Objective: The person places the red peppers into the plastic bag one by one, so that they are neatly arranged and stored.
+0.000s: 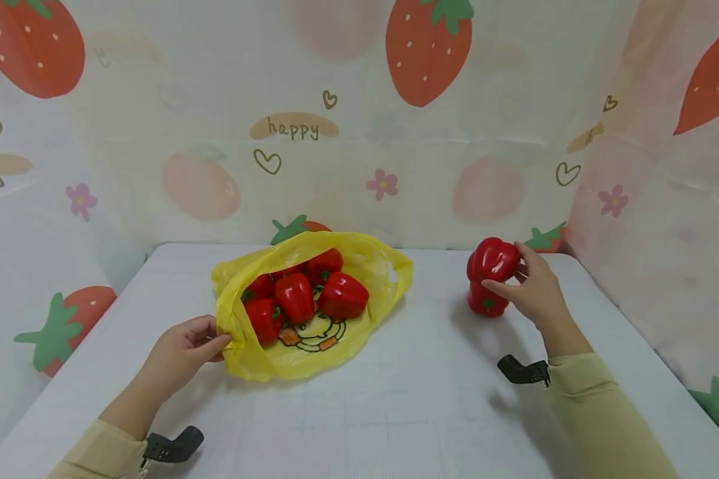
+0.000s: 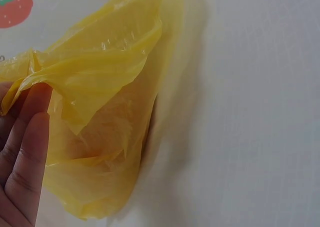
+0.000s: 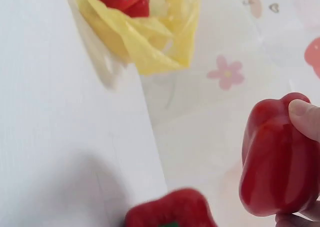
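My left hand [image 1: 186, 352] pinches the left edge of a yellow plastic bag [image 1: 341, 352] that lies on its side, its mouth facing me. Inside it sit several red bell peppers [image 1: 343, 296]. Over on the right, my right hand [image 1: 536, 289] grips a red bell pepper [image 1: 496, 258] between thumb and fingers. Right beneath it in the head view, another bell pepper [image 1: 486, 301] with a green stem rests on the table. In the right wrist view the held bell pepper [image 3: 280, 157] shows apart from that lower pepper [image 3: 172, 209].
The white table [image 1: 395, 426] has its back edge against a wall covering [image 1: 347, 193] printed with strawberries, hearts and flowers. A dark wrist-worn camera [image 1: 174, 444] sits at the left sleeve, and a second wrist camera [image 1: 522, 370] at the right.
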Demonstrator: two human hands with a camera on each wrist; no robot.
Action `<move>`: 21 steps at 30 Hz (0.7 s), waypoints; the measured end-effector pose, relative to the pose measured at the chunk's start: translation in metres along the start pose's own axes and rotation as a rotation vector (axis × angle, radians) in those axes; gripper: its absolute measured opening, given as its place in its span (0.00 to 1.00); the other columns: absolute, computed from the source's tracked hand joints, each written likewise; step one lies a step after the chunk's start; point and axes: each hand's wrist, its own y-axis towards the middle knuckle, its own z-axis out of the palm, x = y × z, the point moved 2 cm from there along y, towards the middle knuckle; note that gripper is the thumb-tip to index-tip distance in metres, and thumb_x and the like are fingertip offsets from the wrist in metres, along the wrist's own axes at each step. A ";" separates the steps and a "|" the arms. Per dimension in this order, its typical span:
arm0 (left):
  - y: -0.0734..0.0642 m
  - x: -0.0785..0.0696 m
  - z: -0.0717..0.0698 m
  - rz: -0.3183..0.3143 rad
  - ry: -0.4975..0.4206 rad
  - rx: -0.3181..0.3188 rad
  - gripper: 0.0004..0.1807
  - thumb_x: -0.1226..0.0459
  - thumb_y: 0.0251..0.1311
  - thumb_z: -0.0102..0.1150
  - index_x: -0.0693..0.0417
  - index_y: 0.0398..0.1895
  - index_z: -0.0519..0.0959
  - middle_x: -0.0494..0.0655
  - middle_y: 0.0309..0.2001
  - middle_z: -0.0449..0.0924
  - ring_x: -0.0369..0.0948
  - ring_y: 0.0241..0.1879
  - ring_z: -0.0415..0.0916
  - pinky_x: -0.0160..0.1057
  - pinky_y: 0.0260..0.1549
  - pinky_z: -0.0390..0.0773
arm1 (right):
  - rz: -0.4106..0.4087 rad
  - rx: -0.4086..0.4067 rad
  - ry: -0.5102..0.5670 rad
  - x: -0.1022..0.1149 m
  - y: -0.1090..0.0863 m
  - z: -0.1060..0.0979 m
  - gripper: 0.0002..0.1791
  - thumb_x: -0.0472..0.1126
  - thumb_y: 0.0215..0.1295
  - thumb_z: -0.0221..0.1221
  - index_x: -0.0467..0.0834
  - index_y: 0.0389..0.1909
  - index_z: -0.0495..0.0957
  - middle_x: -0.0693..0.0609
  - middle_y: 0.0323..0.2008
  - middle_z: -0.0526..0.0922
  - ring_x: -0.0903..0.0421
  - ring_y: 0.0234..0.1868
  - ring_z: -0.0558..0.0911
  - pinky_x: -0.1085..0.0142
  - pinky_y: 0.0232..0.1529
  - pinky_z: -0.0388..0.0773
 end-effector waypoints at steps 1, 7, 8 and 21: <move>0.000 0.000 0.000 0.000 0.001 0.001 0.19 0.52 0.58 0.57 0.57 0.44 0.75 0.52 0.40 0.78 0.41 0.35 0.79 0.34 0.35 0.80 | -0.002 0.009 0.011 0.003 0.000 0.003 0.56 0.57 0.48 0.66 0.42 0.70 0.43 0.37 0.64 0.57 0.37 0.61 0.65 0.46 0.53 0.69; 0.001 -0.001 0.002 0.000 0.007 0.000 0.18 0.53 0.59 0.57 0.57 0.44 0.75 0.52 0.40 0.78 0.42 0.36 0.79 0.34 0.35 0.80 | -0.013 0.059 0.045 0.021 0.004 0.024 0.55 0.56 0.46 0.68 0.46 0.70 0.46 0.42 0.64 0.59 0.40 0.62 0.65 0.45 0.51 0.72; 0.001 -0.001 0.002 0.000 0.009 -0.001 0.18 0.54 0.59 0.57 0.57 0.44 0.75 0.52 0.40 0.78 0.42 0.36 0.79 0.34 0.35 0.80 | -0.016 0.064 0.049 0.025 0.005 0.027 0.55 0.56 0.46 0.68 0.46 0.70 0.47 0.43 0.64 0.59 0.41 0.61 0.65 0.45 0.50 0.72; 0.004 -0.001 0.002 -0.002 -0.003 0.014 0.19 0.53 0.59 0.57 0.57 0.45 0.75 0.52 0.41 0.78 0.41 0.36 0.78 0.34 0.35 0.80 | -0.056 0.178 0.145 0.077 0.007 0.074 0.52 0.49 0.42 0.71 0.50 0.68 0.53 0.49 0.63 0.62 0.46 0.60 0.68 0.52 0.48 0.76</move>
